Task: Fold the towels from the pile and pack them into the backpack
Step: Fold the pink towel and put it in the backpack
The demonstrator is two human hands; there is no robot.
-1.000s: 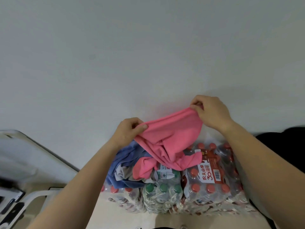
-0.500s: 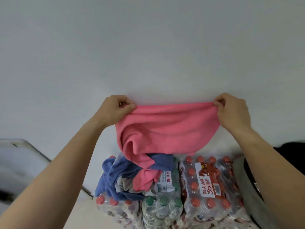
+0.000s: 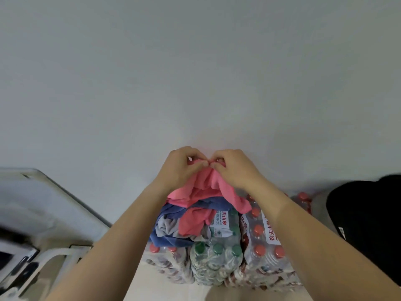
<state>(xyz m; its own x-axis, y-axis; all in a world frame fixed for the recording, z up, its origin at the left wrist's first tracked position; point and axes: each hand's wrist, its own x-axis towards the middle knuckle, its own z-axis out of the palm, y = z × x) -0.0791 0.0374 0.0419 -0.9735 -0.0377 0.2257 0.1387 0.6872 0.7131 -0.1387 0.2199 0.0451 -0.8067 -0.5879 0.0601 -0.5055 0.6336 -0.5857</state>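
Observation:
A pink towel (image 3: 208,187) hangs doubled over in front of the wall, held up by both hands. My left hand (image 3: 180,168) and my right hand (image 3: 234,168) pinch its top corners, and the two hands touch each other at the fingertips. The towel's lower end droops onto the pile of towels (image 3: 173,227), where blue and grey cloth lie crumpled with more pink cloth. The pile rests on shrink-wrapped packs of water bottles (image 3: 217,257). A black backpack (image 3: 366,216) sits at the right edge, partly cut off.
A plain white wall fills the upper view. At the left stands a white frame or furniture edge (image 3: 65,192) with dark, blurred objects below it. Red-capped bottle packs (image 3: 267,242) lie between the pile and the backpack.
My hands held the pink towel spread wide half a second ago. They have now come together, bringing its two top corners to meet, and the towel hangs folded in half.

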